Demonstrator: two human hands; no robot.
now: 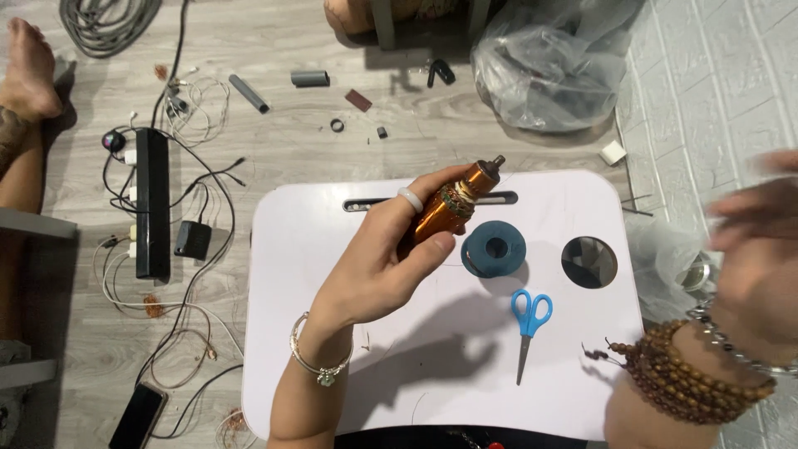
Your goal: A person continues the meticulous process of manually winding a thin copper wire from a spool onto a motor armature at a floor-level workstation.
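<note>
Home floor used as a makeshift workbench, not a proper workshop. Grey wood-look flooring (274,150); white brick-pattern wall panel (715,91) along right edge. Low white lap table (307,249) at centre, bearing blue-handled scissors (527,324) and a blue spool (495,249). Black power strip (152,204) with tangled white cables at left, phone (138,416) at lower left, coiled grey cable (108,25) in upper left corner. Clear plastic bag (549,66) at top right. Bare foot (32,71) resting on floor, upper left.
</note>
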